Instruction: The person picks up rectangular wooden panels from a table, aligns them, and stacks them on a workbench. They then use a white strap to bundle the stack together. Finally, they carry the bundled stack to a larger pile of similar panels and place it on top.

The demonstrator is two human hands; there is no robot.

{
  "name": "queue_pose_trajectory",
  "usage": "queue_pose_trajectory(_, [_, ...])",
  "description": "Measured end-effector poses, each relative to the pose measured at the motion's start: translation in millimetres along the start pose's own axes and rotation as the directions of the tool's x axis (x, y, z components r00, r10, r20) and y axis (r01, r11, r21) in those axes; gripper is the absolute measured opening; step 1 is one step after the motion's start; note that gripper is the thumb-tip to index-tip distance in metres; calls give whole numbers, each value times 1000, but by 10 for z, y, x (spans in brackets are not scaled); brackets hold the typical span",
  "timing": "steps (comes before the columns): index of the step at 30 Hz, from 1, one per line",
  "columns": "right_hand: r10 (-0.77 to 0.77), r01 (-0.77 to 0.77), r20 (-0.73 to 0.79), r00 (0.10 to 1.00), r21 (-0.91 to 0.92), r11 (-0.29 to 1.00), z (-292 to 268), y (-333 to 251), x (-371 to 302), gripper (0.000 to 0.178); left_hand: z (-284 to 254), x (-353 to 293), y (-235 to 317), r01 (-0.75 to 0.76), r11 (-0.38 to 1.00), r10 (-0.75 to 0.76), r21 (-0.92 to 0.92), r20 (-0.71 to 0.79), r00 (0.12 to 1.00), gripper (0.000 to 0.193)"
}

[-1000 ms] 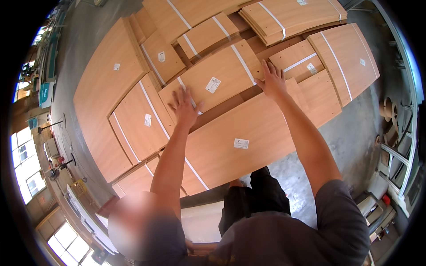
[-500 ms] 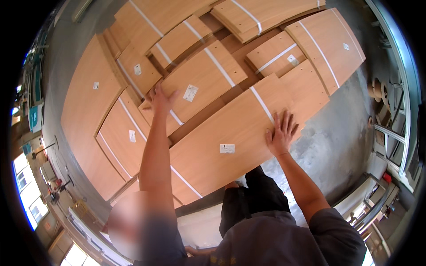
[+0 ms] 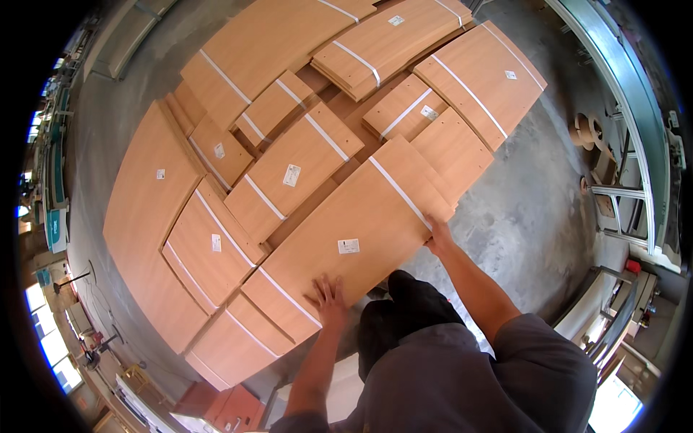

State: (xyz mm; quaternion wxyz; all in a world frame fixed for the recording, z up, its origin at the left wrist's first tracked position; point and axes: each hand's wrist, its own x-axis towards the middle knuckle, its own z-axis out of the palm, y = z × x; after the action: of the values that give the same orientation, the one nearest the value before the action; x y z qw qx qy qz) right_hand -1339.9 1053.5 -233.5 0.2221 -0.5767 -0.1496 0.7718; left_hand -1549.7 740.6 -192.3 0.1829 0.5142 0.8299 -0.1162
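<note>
A long strapped wooden panel (image 3: 386,209) with a white label lies along the near side of a wide stack of panels. My left hand (image 3: 330,303) rests on its near edge with fingers spread, to the right of a white strap (image 3: 289,296). At the panel's near right edge, my right hand (image 3: 438,234) is closed round the edge, beside the end of another white strap (image 3: 401,190). Its lower fingers are hidden, so whether it also holds the strap cannot be told.
More strapped panels (image 3: 292,173) lie behind, at differing heights. A large panel (image 3: 148,224) forms the left side. Grey concrete floor (image 3: 520,209) surrounds the stack. To the right stand a metal frame (image 3: 621,191) and brown rolls (image 3: 586,132). A red-brown cabinet (image 3: 234,410) is at lower left.
My left hand has come back from a middle panel to the near panel's edge. My right hand has slid from the panel top to its near edge. The other person has left view.
</note>
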Motion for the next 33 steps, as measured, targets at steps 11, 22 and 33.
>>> queue_pose_trajectory(11, [69,-85,-50,996,-552,829,-140,51,-142,67,-228,-213,65,115,993,-111,-17,153,982,103])
queue_pose_trajectory(22, [407,636,492,770,-539,-552,-2889,-157,-182,46,979,-1918,796,437,638,-223,-634,390,893,88])
queue_pose_trajectory(33, [322,458,345,882,-462,-759,-3846,-1323,642,30,1674,-3334,3367,761,236,-430,-605,637,640,62])
